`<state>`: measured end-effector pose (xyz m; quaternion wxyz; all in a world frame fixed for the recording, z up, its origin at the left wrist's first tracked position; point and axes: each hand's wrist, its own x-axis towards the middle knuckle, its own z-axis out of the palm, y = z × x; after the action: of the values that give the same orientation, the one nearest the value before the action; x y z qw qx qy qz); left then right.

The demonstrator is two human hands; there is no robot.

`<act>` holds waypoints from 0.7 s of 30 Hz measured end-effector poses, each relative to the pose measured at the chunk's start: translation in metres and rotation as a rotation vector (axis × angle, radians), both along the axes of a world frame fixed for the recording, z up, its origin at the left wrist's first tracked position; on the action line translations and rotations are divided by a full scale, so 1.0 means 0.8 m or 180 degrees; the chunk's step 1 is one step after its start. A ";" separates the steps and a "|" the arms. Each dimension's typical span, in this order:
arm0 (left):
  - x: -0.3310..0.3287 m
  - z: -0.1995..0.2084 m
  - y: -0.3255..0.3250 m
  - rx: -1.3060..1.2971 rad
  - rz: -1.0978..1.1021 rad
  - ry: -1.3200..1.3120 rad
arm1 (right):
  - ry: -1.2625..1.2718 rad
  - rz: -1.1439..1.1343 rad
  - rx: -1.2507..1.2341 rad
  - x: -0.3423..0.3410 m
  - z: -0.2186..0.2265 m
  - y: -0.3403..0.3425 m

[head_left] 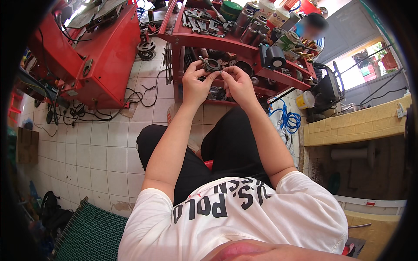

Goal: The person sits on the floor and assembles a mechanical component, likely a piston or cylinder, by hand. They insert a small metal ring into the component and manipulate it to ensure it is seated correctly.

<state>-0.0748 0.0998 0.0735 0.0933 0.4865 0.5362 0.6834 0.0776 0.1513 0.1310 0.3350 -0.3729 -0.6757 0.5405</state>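
Observation:
My left hand [195,86] is closed around a dark, ring-shaped metal part [212,68], held in front of the red tool cart [204,41]. Beside it, my right hand [240,88] has its thumb and fingers pinched together close to my left fingertips. Whatever sits in that pinch is too small to make out. Several wrenches [199,20] lie on the cart's upper shelf, beyond both hands. Steel sockets [244,21] stand upright to their right. More metal parts fill the lower shelf behind my fingers.
A large red machine [102,65] stands at the left, black cables [104,114] trailing over the tiled floor [98,148]. A coiled blue hose [289,119] lies to the right of my knees, near a yellow ledge [357,124]. Another person [311,27] is beyond the cart.

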 end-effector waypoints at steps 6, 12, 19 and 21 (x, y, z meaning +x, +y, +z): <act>0.000 0.001 0.000 -0.0040 0.0005 0.0015 | -0.0163 0.0061 -0.0065 0.005 -0.005 0.004; 0.002 0.001 -0.001 -0.0061 -0.0052 0.0027 | -0.0118 -0.0023 0.0083 0.000 -0.003 0.000; 0.001 0.005 -0.001 0.0060 0.0005 -0.0013 | -0.0036 -0.0171 -0.0004 0.000 -0.003 -0.001; 0.002 0.007 -0.003 0.0052 -0.0004 -0.0037 | -0.0081 -0.0008 0.0086 0.002 -0.007 0.002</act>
<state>-0.0732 0.0976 0.0792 0.0930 0.4836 0.5297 0.6906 0.0796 0.1526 0.1254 0.3321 -0.3760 -0.6867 0.5261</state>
